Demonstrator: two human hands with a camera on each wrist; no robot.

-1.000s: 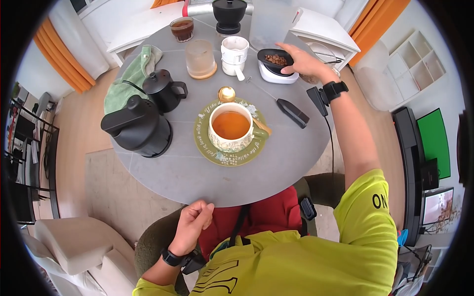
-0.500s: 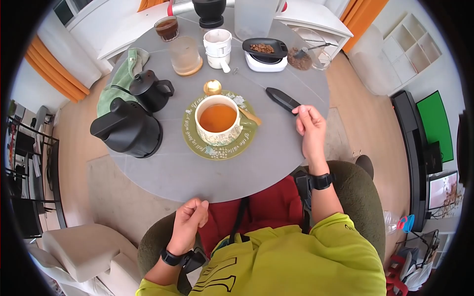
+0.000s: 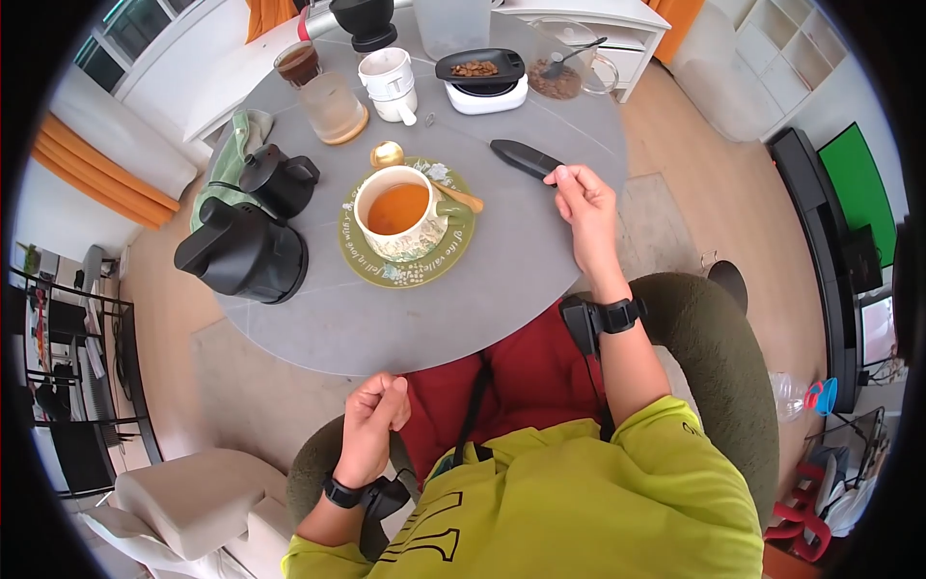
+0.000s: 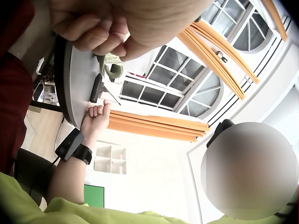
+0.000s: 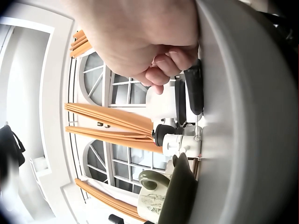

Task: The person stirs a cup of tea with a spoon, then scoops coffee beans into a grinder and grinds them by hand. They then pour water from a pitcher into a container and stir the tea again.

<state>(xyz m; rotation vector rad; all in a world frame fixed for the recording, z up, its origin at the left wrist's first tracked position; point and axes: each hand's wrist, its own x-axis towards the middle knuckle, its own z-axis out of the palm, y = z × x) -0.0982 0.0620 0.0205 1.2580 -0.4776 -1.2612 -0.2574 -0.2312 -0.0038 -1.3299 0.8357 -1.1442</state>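
Note:
In the head view my left hand (image 3: 371, 425) rests at the table's near edge, fingers loosely curled, holding nothing. My right hand (image 3: 588, 212) lies at the table's right side, also loosely curled, fingertips by the near end of a black-handled whisk (image 3: 526, 158); whether they touch it I cannot tell. The right wrist view shows the curled fingers (image 5: 166, 70) beside the black handle (image 5: 194, 91). Left of the whisk stands a patterned cup (image 3: 400, 220) of orange-brown liquid on a green saucer (image 3: 362, 261), with a small wooden-looking piece (image 3: 463, 199) beside the cup.
A black kettle (image 3: 246, 251), a smaller black pot (image 3: 280, 180) and a green towel (image 3: 220, 174) stand left. Behind are a glass (image 3: 335, 108), white cups (image 3: 389, 85), a scale (image 3: 487, 96) bearing a tray of beans (image 3: 475, 68), and a glass jug (image 3: 559, 68).
My right hand has come back from the bean tray to the whisk's near end, its fingers now more curled. The left hand stays at the table edge. The head view has shifted.

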